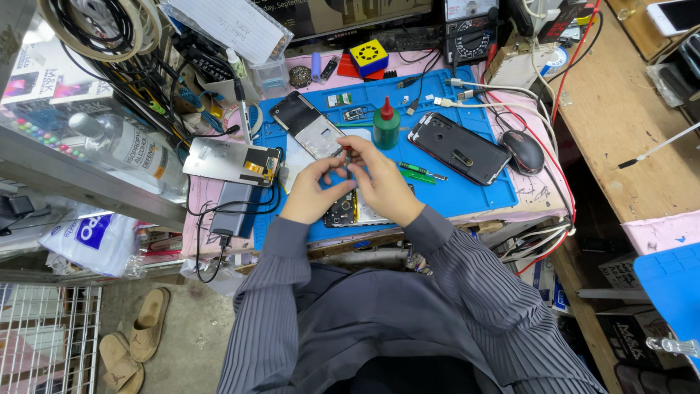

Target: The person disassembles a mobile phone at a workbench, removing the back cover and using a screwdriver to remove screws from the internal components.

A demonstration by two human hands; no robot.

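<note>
— While both hands meet over the blue rubbery work mat (467, 193), what lies under them?

— An opened black smartphone with its circuit board bared (348, 210), flat on the mat at its near edge, right below the palms. Its long axis seems to run left to right across the bench, but the hands cover most of it, so which end points where I cannot tell.

— And the hands themselves?

— The left hand (315, 191) is curled, fingertips pinched toward the middle. The right hand (379, 179) is closed around a thin dark-tipped tool (347, 155), pinched between thumb and fingers; its tip points up and away from the person. What kind of tool it is, too small to say. Whether the left fingers grip anything is hidden.

— Around them?

— Just beyond the fingers, a slim phone frame with a pale, glossy back (309, 129) lies slanted, long axis running from far left to near right. Beside it stands a small green plastic bottle with a red pointed cap (386, 125), upright. To the right, a black phone in a rounded case (459, 148) lies diagonally, near a dark glossy computer mouse (523, 150). Left of the mat rests a silvery flat display panel with an orange flex strip (232, 161), partly over a grey rectangular power bank (232, 206). Green plastic tweezers (417, 173) lie just right of the right hand.

— Sleeves?

— Grey, finely ribbed fabric, reaching both wrists.
</note>
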